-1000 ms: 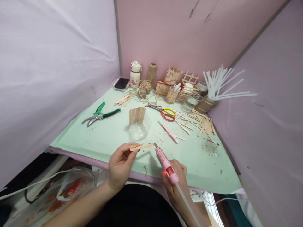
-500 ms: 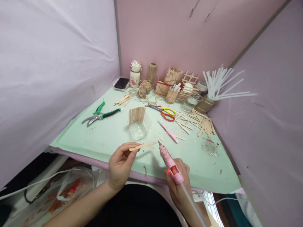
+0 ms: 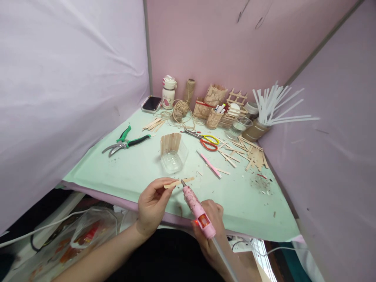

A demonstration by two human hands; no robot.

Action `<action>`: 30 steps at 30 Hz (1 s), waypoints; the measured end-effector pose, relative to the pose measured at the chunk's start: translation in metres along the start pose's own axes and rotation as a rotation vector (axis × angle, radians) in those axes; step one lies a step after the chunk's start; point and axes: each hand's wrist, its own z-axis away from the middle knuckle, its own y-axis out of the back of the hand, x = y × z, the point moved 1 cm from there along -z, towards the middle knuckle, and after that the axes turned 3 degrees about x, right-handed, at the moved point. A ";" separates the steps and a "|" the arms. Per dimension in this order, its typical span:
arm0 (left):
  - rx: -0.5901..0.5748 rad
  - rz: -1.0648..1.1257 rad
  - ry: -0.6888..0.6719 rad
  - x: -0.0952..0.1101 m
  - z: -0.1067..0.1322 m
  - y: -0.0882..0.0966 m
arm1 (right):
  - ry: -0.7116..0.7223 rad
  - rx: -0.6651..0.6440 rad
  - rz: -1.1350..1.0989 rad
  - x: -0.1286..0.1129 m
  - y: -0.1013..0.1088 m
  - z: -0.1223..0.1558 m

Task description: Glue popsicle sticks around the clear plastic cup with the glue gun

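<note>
My left hand pinches a flat wooden craft stick by its left end, above the front of the table. My right hand is wrapped round a pink hot glue gun with a small red light lit and a clear glue stick trailing from its back. The gun's metal nozzle is at the middle of the craft stick; whether it touches cannot be told. Just beyond my hands stands a clear plastic box, its back left side lined with upright craft sticks.
Green-handled pruning shears lie at the left. Scissors and a pink pen-shaped tool lie right of the box, near scattered craft sticks. Behind are twine, a bottle, a phone and a cup of water.
The glue gun has moved left, its nozzle going from beyond the craft stick's right end to about its middle. My left hand and the stick have shifted slightly right.
</note>
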 end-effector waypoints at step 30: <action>0.098 0.083 0.081 0.005 -0.010 0.010 | -0.090 0.003 0.070 0.012 0.006 -0.009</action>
